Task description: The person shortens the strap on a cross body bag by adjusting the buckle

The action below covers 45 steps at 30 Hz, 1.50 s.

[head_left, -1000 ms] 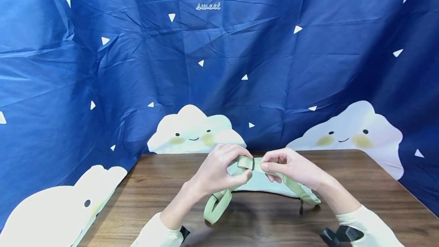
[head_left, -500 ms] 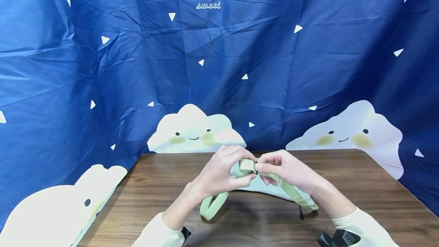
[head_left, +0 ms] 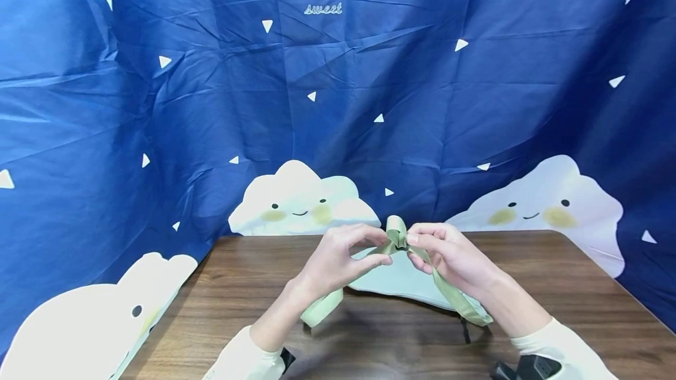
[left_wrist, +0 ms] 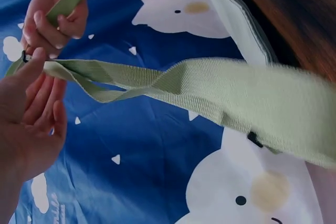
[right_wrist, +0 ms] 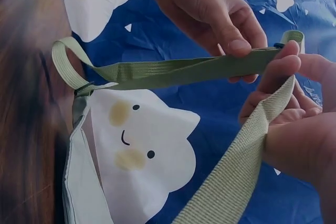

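"while the left hand [head_left: 333, 260] pinches the green strap [head_left: 455, 298] between thumb and fingertips, what has the right hand [head_left: 456, 254] got?"

"the same strap, thumb and fingertips together on it, just right of the black buckle [head_left: 402, 247]."

"and which way does it run?"

"left to right between the hands, above the desk [head_left: 237, 292] near its far edge, a small loop [head_left: 395, 224] pointing up; the pale bag [head_left: 396, 280] below has its long axis along that edge."

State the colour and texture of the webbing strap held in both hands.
The webbing strap is light green with a fine ribbed weave, best seen in the left wrist view.
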Motion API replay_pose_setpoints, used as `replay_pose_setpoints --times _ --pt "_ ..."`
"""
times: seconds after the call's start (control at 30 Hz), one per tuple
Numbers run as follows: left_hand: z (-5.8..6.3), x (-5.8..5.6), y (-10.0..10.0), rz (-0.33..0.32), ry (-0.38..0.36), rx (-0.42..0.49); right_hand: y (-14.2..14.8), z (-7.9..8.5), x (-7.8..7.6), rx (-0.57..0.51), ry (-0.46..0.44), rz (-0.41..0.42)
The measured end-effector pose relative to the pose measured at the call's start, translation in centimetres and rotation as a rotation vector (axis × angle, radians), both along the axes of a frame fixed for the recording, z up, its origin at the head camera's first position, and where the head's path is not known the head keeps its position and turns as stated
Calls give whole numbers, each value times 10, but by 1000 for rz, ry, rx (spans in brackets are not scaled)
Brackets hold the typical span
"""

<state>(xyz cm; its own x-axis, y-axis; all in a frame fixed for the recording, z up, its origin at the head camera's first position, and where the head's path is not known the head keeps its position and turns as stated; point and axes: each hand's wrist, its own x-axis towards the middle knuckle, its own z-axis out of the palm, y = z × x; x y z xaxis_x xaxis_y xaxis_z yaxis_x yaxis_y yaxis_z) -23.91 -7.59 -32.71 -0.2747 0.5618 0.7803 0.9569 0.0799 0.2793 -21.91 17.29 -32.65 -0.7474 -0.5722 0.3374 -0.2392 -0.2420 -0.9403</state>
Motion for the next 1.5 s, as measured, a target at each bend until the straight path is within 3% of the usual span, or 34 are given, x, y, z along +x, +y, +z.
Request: replay_pose_setpoints --times 0.2,0.33,0.83,1.07,1.17,1.23,1.37,1.5 --pt "2 -6 -5 154 206 -84 8 2 -4 -133 -20 -9" --pt "1 -10 -12 215 257 -128 18 10 -4 -224 -23 -6" --pt "6 -13 -26 174 183 -238 23 16 -10 -266 23 43" --pt "8 -15 -29 89 138 -299 24 13 -14 -328 54 182" --pt "11 -13 -31 71 119 -303 24 12 -15 -343 60 198" --pt "13 -13 -33 79 102 -319 24 11 -15 -318 62 153" --pt "13 -13 -33 112 61 -360 19 6 -11 -197 69 -15" --pt "13 -7 -23 141 31 -269 10 -1 -7 -62 94 -84"
